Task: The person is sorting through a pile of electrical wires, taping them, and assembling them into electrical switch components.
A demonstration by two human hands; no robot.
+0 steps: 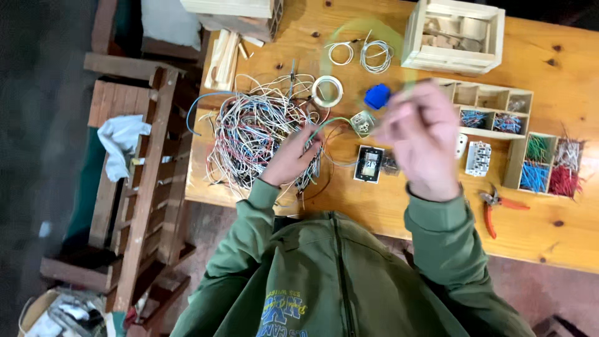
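A big tangle of thin coloured wires [249, 131] lies on the wooden table [387, 206]. My left hand [292, 159] rests at the tangle's right edge, pinching one end of a green wire [324, 123]. That wire arcs up and over toward my right hand [421, 137], which is raised above the table, blurred with motion, fingers closed on the wire's other end. Below the hands lie a small black-and-white electrical module [369, 163] and a small square socket part [362, 122]. A blue plastic piece [377, 95] sits just behind.
A roll of white tape [327, 91], two small wire coils [376, 56], a wooden crate [452, 34], compartment trays of cut coloured wires [540, 165], a white terminal block [478, 158] and orange-handled cutters [496, 206] are on the table. A wooden bench [134, 181] stands left.
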